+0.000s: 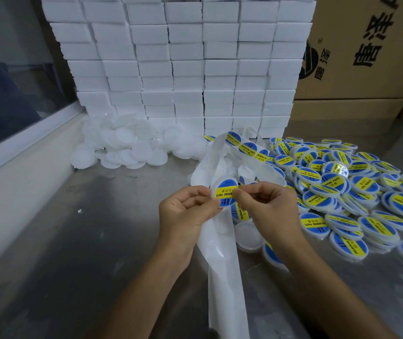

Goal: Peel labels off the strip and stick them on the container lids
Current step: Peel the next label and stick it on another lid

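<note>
We cannot see all of the lid [224, 193], because the fingers of the left hand [188, 211] and the right hand [269, 204] cover its two sides. The white strip [222, 277] runs off the bottom edge, and part of it hides behind the left hand. The brown box [357, 52] is cut off at the top and right, so its big letters are not whole. The labelled lids [342, 192] at the right edge are cut off too.

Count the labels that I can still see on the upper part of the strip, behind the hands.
3: on the strip, one label at its top, one in the middle, one lower right. Others may be hidden.
</note>
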The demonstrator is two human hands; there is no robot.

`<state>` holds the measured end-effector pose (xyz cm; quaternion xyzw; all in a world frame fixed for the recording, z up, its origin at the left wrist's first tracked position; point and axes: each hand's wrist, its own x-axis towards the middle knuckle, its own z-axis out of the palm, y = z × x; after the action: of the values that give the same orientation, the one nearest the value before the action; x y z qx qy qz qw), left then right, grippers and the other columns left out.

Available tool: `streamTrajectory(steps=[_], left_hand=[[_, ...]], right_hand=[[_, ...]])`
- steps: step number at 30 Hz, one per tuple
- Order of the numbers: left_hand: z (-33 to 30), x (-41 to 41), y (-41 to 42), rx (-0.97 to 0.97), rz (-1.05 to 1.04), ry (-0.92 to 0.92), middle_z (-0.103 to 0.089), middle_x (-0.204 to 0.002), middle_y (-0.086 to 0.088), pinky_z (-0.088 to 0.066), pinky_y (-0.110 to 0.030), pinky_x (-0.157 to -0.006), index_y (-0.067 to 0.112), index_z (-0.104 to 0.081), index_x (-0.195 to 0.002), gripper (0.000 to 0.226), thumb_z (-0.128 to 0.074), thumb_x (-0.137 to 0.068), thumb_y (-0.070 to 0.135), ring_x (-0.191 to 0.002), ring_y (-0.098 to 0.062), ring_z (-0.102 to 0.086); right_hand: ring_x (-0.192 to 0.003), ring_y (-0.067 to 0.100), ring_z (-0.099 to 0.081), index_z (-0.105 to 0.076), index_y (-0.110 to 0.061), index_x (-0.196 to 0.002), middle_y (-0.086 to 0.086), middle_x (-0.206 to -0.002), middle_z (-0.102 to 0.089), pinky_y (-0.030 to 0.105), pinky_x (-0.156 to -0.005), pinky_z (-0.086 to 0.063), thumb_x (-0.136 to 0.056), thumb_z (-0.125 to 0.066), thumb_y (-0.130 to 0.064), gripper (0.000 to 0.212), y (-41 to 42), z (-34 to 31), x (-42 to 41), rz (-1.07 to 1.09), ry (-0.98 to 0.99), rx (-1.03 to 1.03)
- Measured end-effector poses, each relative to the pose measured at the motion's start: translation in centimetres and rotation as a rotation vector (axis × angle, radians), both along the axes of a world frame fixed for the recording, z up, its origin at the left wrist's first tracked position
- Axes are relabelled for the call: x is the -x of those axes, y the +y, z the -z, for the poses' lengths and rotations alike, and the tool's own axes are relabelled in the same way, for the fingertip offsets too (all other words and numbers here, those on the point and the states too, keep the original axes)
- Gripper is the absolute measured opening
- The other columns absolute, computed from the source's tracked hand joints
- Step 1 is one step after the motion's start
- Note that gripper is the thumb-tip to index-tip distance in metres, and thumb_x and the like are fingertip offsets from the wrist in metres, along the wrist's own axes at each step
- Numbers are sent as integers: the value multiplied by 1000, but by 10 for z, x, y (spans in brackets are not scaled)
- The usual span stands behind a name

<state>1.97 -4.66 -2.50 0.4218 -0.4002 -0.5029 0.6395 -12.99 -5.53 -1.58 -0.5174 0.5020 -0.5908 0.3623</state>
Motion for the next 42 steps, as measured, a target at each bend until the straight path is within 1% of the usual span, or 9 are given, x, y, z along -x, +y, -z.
streamTrajectory(steps=[6,10,13,16,18,26,30,35,42], left_hand=[[3,1,0,15,53,-9,-73,-79,-13,-58,-41,-81,22,-74,-70,29,-80,-68,-7,-83,-31,-72],[1,4,1,1,164,159,-69,-70,-8,-60,-35,-76,18,-76,-84,30,-80,-59,4,-81,-27,-73],[-1,4,1,7,212,261,-74,-90,-14,-59,-30,-75,12,-75,-97,36,-77,-61,7,-92,-29,-73],[0,7,3,21,285,259,-72,-111,-16,-57,-28,-82,9,-73,-108,33,-69,-75,12,-105,-29,-69],[1,7,3,13,322,263,-70,-116,-17,-56,-30,-86,5,-67,-117,36,-62,-83,16,-111,-31,-66],[2,1,3,0,399,209,-69,-115,-20,-56,-30,-85,5,-69,-114,32,-59,-85,17,-106,-38,-67],[2,4,3,-24,367,209,-71,-111,-19,-57,-30,-82,0,-64,-119,41,-61,-81,16,-103,-36,-69],[2,4,4,-19,346,196,-73,-106,-15,-58,-27,-76,10,-70,-111,32,-61,-80,14,-98,-30,-71],[-2,6,7,-22,327,51,-75,-105,-11,-56,-24,-59,14,-67,-118,31,-59,-88,14,-94,-27,-73]], right_hand=[[-62,6,-69,-76,-14,-84,-5,-69,-74,14,-59,-51,-76,-81,-13,9,1,3,-2,45,36,42],[-63,7,-68,-71,-19,-99,-3,-72,-72,18,-60,-54,-71,-84,-29,32,2,3,-2,88,128,84],[-70,9,-68,-72,-19,-109,-2,-88,-73,26,-66,-57,-70,-79,-37,43,5,3,-6,-7,177,107],[-62,13,-60,-65,-18,-122,16,-80,-70,34,-61,-55,-68,-76,-34,57,7,3,-10,-113,55,91],[-66,12,-66,-65,-14,-122,11,-80,-73,28,-64,-58,-64,-79,-29,62,6,1,-7,-138,3,76],[-57,14,-69,-72,-2,-95,9,-75,-75,21,-48,-51,-87,-67,-9,12,1,1,1,-82,-91,86],[-57,11,-69,-71,-11,-91,5,-73,-75,19,-48,-52,-86,-69,-13,5,3,2,0,-88,-65,78],[-66,14,-71,-69,-18,-89,-3,-80,-76,25,-59,-59,-55,-84,-35,42,6,0,-5,-111,2,44],[-49,23,-66,-65,4,-84,14,-66,-71,20,-42,-47,-89,-65,-19,24,4,-2,1,-65,-106,72]])
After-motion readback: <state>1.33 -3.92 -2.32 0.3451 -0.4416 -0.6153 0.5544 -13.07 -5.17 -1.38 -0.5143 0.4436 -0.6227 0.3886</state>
